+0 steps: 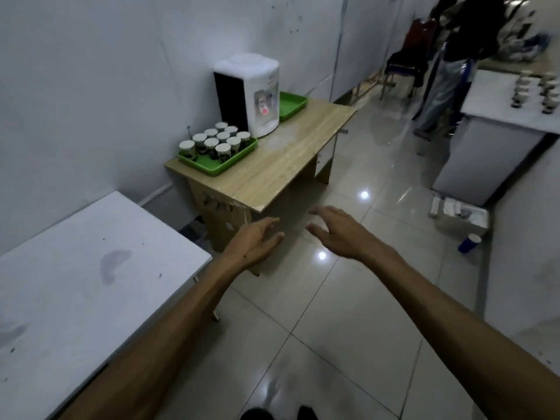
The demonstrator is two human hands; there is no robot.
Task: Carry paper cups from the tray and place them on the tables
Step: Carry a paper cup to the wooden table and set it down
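Note:
Several paper cups (217, 140) stand on a green tray (212, 165) at the left end of a wooden table (272, 174) against the wall. My left hand (256, 241) and my right hand (336, 230) reach forward over the floor, short of the table's near corner. Both have relaxed, spread fingers and hold nothing. More paper cups (536, 89) stand in rows on a white table (497, 107) at the far right. A bare white table (91, 268) lies at my lower left.
A white water dispenser (257, 95) stands on the wooden table, with a second green tray (291, 104) behind it. A person (448, 56) stands by a chair at the back right. A blue cup (469, 242) and a box (460, 216) sit on the tiled floor.

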